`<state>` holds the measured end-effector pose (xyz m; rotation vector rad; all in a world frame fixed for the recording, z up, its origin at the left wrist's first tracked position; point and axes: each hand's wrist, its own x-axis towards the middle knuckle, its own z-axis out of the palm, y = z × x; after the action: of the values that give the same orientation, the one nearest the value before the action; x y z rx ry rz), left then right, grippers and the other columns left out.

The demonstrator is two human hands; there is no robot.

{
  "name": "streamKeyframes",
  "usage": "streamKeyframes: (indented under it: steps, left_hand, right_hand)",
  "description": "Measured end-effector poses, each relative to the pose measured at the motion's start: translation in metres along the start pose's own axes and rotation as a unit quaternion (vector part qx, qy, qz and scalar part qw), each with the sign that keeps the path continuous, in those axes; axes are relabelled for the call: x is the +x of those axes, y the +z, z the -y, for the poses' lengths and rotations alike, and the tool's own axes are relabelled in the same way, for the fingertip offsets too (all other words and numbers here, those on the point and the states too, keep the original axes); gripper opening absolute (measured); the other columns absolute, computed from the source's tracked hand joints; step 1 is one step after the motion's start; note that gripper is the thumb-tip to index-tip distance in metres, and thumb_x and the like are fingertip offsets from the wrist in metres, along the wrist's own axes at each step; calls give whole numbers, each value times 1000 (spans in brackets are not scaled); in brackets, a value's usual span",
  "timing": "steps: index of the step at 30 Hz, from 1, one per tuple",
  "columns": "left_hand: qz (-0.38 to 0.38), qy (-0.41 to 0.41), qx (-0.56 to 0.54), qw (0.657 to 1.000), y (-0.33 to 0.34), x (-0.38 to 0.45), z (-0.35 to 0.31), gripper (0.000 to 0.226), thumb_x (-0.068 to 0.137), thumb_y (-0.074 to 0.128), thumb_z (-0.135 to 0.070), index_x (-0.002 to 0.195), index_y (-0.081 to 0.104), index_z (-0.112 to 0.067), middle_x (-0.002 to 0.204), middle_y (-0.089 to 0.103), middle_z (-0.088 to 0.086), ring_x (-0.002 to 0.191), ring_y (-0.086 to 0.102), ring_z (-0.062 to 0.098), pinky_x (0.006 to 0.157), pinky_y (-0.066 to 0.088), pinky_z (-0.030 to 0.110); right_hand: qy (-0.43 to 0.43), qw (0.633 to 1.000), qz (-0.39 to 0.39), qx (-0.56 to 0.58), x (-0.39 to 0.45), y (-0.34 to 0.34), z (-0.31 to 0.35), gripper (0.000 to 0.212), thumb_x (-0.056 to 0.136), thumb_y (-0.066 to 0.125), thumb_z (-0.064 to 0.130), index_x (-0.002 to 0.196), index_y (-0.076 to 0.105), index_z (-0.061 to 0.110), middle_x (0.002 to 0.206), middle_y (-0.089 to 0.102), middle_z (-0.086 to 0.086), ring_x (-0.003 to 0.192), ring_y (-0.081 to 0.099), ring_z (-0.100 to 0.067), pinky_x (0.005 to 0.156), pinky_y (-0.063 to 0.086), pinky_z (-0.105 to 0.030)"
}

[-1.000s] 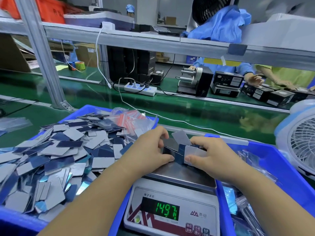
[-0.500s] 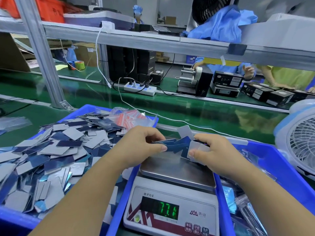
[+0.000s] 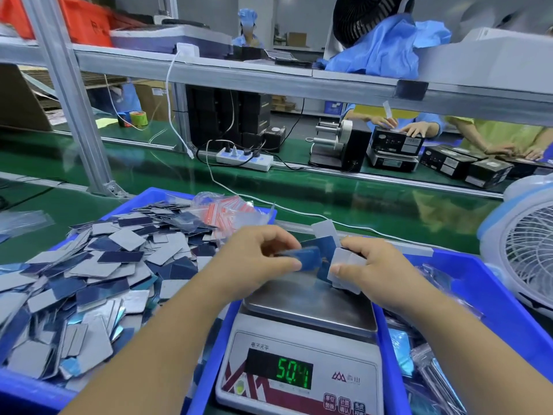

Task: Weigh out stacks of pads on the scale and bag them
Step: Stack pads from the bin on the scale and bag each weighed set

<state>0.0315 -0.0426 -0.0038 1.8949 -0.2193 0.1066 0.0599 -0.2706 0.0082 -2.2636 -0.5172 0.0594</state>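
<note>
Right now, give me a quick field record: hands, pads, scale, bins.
left hand: pinches blue pads above the scale pan
right hand: grips grey pads
scale: pan bare where visible; last digit of the display blurred
left bin: heaped loose pads
bags: red-striped, at the bin's far corner

Your green bench [image 3: 74,211] is carrying two blue bins [image 3: 493,298], with the scale [image 3: 302,348] sitting between them. A white fan [image 3: 526,253] is standing at your right. A power strip [image 3: 245,158] is lying beyond.
</note>
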Motion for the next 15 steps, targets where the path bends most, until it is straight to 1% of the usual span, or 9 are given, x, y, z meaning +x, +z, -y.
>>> streamKeyframes:
  steps: [2,3,5,7,10,13,15]
  left_hand:
    - [-14,4,45,999,11,2,5,33,74,85,-17,89,64,-37,73,71,-11,57,53,-1,59,44,11]
    - [-26,2,61,998,13,3,7,37,73,85,-21,90,58,-39,73,70,-11,56,51,-1,58,43,11]
    - [-40,-2,69,997,12,3,10,42,74,85,-28,92,51,-42,73,70,-12,56,52,0,57,43,12]
    - [-37,3,58,998,10,4,10,34,77,84,-27,91,57,-41,72,68,-13,57,52,1,56,42,11]
    - [-24,7,97,995,8,5,8,19,79,82,-30,83,65,-37,60,59,-20,53,47,-2,51,36,8]
    - [-4,-14,70,997,2,3,6,15,80,82,-31,78,67,-33,54,56,-19,49,45,-3,47,33,9]
    - [-17,-14,34,999,-6,2,4,16,78,83,-32,75,68,-31,57,57,-17,52,47,-1,50,35,9]
  right_hand:
    - [-6,1000,9,1,-1,2,2,20,77,65,30,90,69,43,80,71,11,71,63,-12,69,53,-32]
    - [-11,1000,12,-2,-1,3,3,21,77,65,30,93,69,43,83,71,10,77,65,-15,73,54,-34]
    - [-24,1000,17,-6,-1,3,3,24,82,67,26,94,68,46,84,71,12,79,65,-15,76,54,-36]
    - [-30,999,18,-12,-1,2,1,28,83,68,24,94,67,50,84,71,14,78,64,-14,74,54,-35]
    - [-30,999,20,-21,-1,2,0,31,85,69,23,95,66,52,85,70,18,75,63,-8,71,53,-29]
    - [-24,999,24,-29,0,0,1,26,86,70,24,94,67,49,83,70,18,72,62,-6,65,50,-22]
    - [-11,999,14,-39,1,-2,-1,20,85,68,23,92,69,43,81,69,15,71,61,-8,64,50,-23]
